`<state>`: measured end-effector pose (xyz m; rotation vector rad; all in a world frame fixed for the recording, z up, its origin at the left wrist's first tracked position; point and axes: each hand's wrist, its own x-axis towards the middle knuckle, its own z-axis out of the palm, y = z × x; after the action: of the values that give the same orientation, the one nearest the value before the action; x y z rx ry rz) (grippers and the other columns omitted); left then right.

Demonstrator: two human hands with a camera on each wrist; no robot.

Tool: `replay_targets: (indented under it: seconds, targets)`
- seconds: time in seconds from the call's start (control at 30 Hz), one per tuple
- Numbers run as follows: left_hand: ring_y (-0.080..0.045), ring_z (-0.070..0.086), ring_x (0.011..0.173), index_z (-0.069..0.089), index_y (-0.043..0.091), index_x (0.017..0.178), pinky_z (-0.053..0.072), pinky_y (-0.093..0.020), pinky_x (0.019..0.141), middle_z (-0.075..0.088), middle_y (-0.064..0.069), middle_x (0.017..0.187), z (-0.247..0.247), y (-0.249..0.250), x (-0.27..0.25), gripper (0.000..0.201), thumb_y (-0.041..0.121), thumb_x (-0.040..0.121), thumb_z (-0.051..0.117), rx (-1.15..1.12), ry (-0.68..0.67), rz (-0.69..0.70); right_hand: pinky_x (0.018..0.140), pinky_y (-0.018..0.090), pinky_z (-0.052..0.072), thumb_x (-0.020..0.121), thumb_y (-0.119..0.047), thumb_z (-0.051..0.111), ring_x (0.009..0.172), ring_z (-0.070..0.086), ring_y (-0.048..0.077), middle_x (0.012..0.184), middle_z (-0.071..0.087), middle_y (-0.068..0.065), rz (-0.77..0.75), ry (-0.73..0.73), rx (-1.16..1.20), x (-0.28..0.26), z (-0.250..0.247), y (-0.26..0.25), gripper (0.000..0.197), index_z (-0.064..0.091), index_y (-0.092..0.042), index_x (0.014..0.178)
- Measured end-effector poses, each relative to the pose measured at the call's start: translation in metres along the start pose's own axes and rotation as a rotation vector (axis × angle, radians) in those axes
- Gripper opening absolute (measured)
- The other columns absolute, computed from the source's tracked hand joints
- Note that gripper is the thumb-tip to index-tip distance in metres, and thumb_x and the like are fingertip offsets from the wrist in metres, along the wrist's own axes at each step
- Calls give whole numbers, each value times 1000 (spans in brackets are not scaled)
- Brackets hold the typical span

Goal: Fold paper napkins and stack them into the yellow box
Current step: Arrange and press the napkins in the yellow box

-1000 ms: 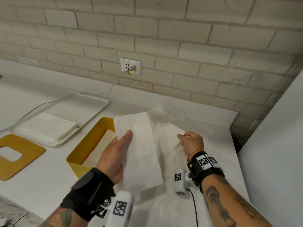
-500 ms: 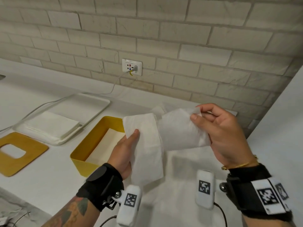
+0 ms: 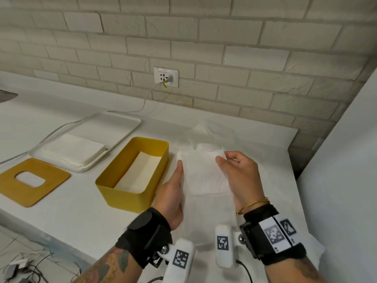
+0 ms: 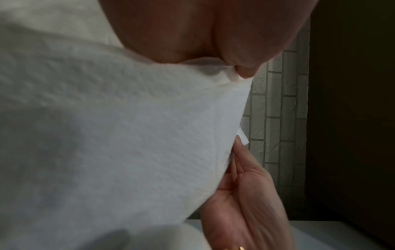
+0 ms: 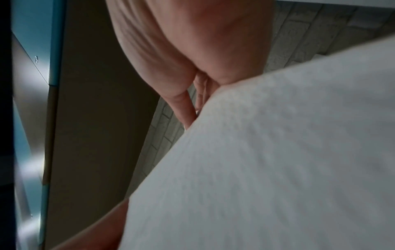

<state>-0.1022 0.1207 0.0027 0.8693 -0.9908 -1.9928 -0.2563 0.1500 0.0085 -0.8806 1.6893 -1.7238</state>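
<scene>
A white paper napkin (image 3: pixel 202 172) is held above the counter just right of the yellow box (image 3: pixel 124 193), folded over on itself. My left hand (image 3: pixel 173 186) holds its left edge, thumb on top. My right hand (image 3: pixel 236 172) pinches its top right corner, fingers curled behind the sheet. The yellow box is open, with folded napkins (image 3: pixel 138 172) lying flat inside. In the left wrist view the napkin (image 4: pixel 128 135) fills the frame, with the right hand (image 4: pixel 245 194) at its far edge. The right wrist view shows my palm (image 5: pixel 192 50) against the napkin (image 5: pixel 278 152).
A white tray (image 3: pixel 122 121) with a stack of unfolded napkins (image 3: pixel 75 148) sits left of the box. The box's yellow lid (image 3: pixel 30 180), with an oval hole, lies at front left. A cable runs from the wall socket (image 3: pixel 166 77). A white panel (image 3: pixel 346 180) stands at right.
My right hand has brought the napkin's right half over onto the left half, closing the fold. My left hand has kept its hold on the left edge.
</scene>
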Motion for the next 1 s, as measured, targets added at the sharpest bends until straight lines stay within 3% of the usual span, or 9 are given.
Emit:
replay_targets:
  seconds: [0.17, 0.27, 0.37, 0.47, 0.57, 0.67, 0.77, 0.93, 1.0]
  targets:
    - [-5, 74, 98, 69, 20, 116, 58, -22, 74, 78, 4, 107, -2, -2, -1, 50, 54, 103, 36, 36, -59, 14, 74, 21, 47, 92, -22, 74, 85, 66, 7, 90, 75, -7, -2, 45, -53, -3, 8, 4, 8, 69, -22, 99]
    - [-21, 71, 112, 66, 12, 127, 54, -37, 94, 75, -7, 119, -5, 0, -1, 36, 34, 105, 48, 78, -84, -13, 78, 25, 49, 92, -23, 74, 88, 68, 8, 90, 74, -8, -12, 46, -84, -2, 13, 6, 8, 66, -27, 92]
    - [-30, 72, 109, 64, 11, 126, 56, -44, 95, 75, -12, 117, -11, -2, 2, 27, 18, 103, 54, 110, -73, -7, 84, 30, 55, 92, -25, 74, 95, 70, 15, 93, 75, -7, -20, 57, -83, -6, 15, 6, 9, 67, -24, 97]
    - [-31, 73, 105, 65, 9, 126, 59, -41, 88, 75, -14, 116, -14, 0, 4, 27, 18, 104, 51, 93, -70, 14, 90, 24, 47, 85, -32, 81, 110, 59, 5, 114, 64, -13, -22, 56, -125, -12, 12, 7, 38, 60, -27, 116]
    - [-33, 72, 106, 63, 7, 129, 62, -39, 82, 73, -17, 118, -16, 7, 7, 32, 21, 103, 52, 66, -65, 38, 96, 41, 57, 76, -32, 89, 105, 70, 18, 117, 69, 1, 239, -178, -11, -13, 2, 13, 66, 52, -24, 130]
    - [-34, 73, 103, 64, 8, 127, 61, -41, 82, 74, -17, 116, -17, 12, 10, 31, 23, 100, 56, 71, -67, 61, 98, 51, 56, 83, -20, 83, 101, 75, 26, 108, 78, 8, 318, -395, 8, -17, -3, 17, 44, 64, -13, 122]
    - [-36, 71, 107, 64, 7, 128, 59, -43, 88, 73, -18, 118, -16, 12, 11, 35, 23, 98, 59, 114, -87, 76, 98, 49, 56, 89, -12, 76, 101, 75, 27, 106, 78, 9, 228, -394, 22, -18, 0, 15, 23, 74, -8, 111]
    - [-34, 73, 101, 64, 6, 127, 61, -42, 80, 74, -18, 114, -20, 13, 19, 35, 24, 96, 62, 106, -11, 99, 98, 49, 56, 87, -10, 78, 101, 75, 24, 106, 79, 6, 258, -445, -32, -22, 1, 32, 23, 75, -10, 109]
    - [-29, 75, 95, 63, 7, 125, 60, -40, 75, 76, -14, 109, -23, 16, 22, 34, 24, 96, 63, 102, 26, 121, 89, 43, 61, 86, -10, 79, 94, 76, 23, 103, 79, 6, 327, -528, -112, -28, -3, 45, 25, 74, -10, 110]
